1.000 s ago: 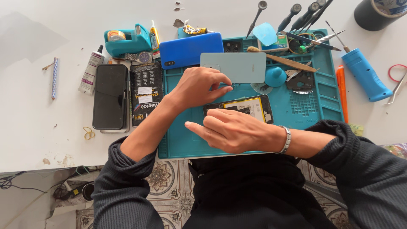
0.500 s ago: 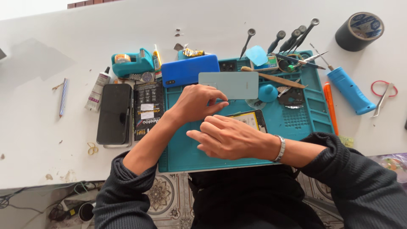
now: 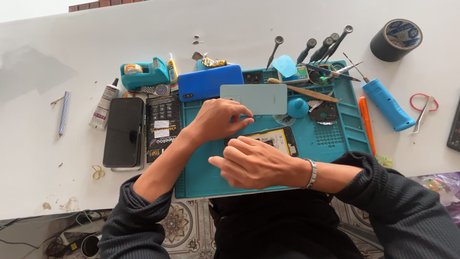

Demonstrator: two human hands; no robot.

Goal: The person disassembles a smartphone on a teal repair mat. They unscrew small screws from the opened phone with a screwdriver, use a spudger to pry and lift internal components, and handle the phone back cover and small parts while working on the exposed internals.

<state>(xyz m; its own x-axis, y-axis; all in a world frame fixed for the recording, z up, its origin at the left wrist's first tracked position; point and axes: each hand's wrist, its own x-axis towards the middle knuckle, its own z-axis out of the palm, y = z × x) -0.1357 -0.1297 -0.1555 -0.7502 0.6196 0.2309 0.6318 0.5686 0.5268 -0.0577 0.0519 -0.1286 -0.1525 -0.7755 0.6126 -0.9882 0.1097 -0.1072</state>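
The left hand [image 3: 218, 117] pinches something small at the top edge of an opened phone [image 3: 268, 140], though what its fingertips hold cannot be made out. The right hand [image 3: 254, 163] lies flat over the phone's lower part, fingers spread, gripping nothing. The phone rests on a teal work mat [image 3: 335, 139] on a white table [image 3: 239, 38] above a patterned tile floor. Just beyond lies one pale green back cover [image 3: 254, 98], one blue phone [image 3: 210, 81], one black phone [image 3: 123, 132] to the left, and one roll of black tape [image 3: 396, 39] far right
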